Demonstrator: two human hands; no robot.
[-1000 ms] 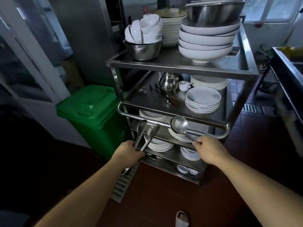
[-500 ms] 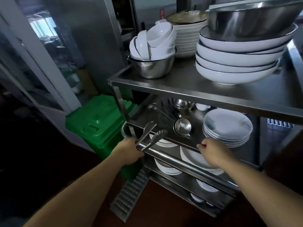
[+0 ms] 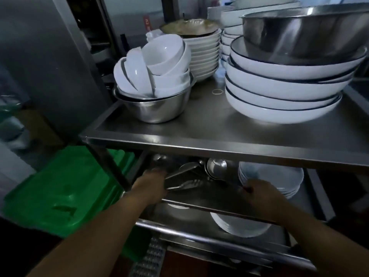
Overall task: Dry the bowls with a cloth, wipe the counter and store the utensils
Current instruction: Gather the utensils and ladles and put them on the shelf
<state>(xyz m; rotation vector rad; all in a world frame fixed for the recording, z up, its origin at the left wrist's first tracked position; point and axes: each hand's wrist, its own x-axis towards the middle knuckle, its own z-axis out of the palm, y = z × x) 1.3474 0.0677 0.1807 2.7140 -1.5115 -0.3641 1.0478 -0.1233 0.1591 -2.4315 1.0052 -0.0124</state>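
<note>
Steel shelving fills the view: a stainless cart (image 3: 199,136) with a flat, dull top deck, a second shelf (image 3: 209,198) beneath it and lower tiers holding white plates (image 3: 239,226). On the top deck, toward 10 o'clock, a steel basin (image 3: 159,108) carries tilted white bowls (image 3: 159,62); toward 2 o'clock, wide dark-rimmed bowls (image 3: 279,92) are stacked with a large steel bowl (image 3: 299,31) nested on top. A pile of plates (image 3: 203,52) stands at 12 o'clock behind them.

Both forearms reach under the top deck's front edge. The left hand (image 3: 151,182) is curled around the tongs (image 3: 185,183), whose arms lie along the second shelf pointing toward 3 o'clock. The right hand (image 3: 259,192) sits at the shelf's front lip with fingers bent around the handle of the ladle (image 3: 216,167) (the handle itself is lost in shadow), its bowl resting farther back among other utensils. A stack of white plates (image 3: 279,176) stands just beside that hand at 1 o'clock.

Headroom between the two shelves is narrow and dim. A green bin (image 3: 63,188) crowds the cart's left leg at 8 o'clock, and a metal floor grate (image 3: 147,260) lies at 6 o'clock.
</note>
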